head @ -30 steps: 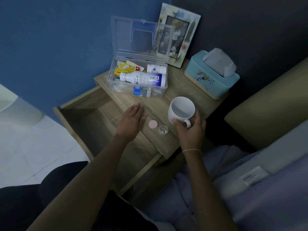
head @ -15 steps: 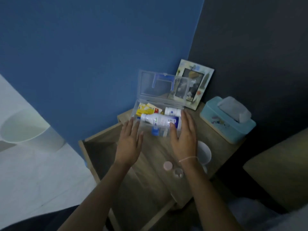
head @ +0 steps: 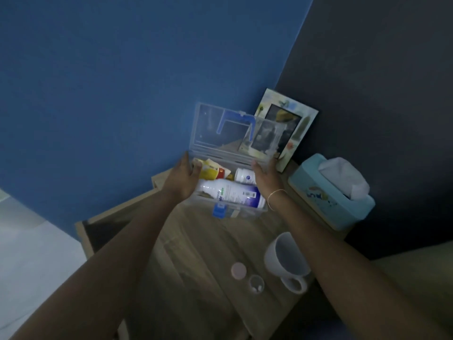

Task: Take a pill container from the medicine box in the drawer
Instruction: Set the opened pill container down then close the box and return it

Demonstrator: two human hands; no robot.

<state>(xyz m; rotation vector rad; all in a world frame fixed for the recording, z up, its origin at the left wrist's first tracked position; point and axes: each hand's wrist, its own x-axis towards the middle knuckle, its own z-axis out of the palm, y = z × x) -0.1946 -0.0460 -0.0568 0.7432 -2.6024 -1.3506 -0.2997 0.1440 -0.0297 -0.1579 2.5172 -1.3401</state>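
Observation:
The clear plastic medicine box [head: 245, 213] stands on the wooden nightstand with its lid [head: 210, 133] raised against the blue wall. Inside lie a large white bottle [head: 230, 193], a small white bottle [head: 245, 176] and yellow packets [head: 210, 170]. My left hand [head: 182, 177] clasps the box's left end, thumb inside the wall. At the right end, my right hand [head: 266, 176] grips the same way near the lid hinge. A small clear pill container [head: 256, 284] holding white pills sits on the nightstand front, its pink cap [head: 238, 270] beside it.
A white mug [head: 285, 257] stands right of the pill container. A light-blue tissue box [head: 331, 200] and a leaning photo frame [head: 294, 128] fill the back right corner. The open drawer [head: 98, 231] juts out at the left. A dark wall rises on the right.
My right hand left the mug and both hands moved from the nightstand front to the ends of the medicine box. The camera tilted upward.

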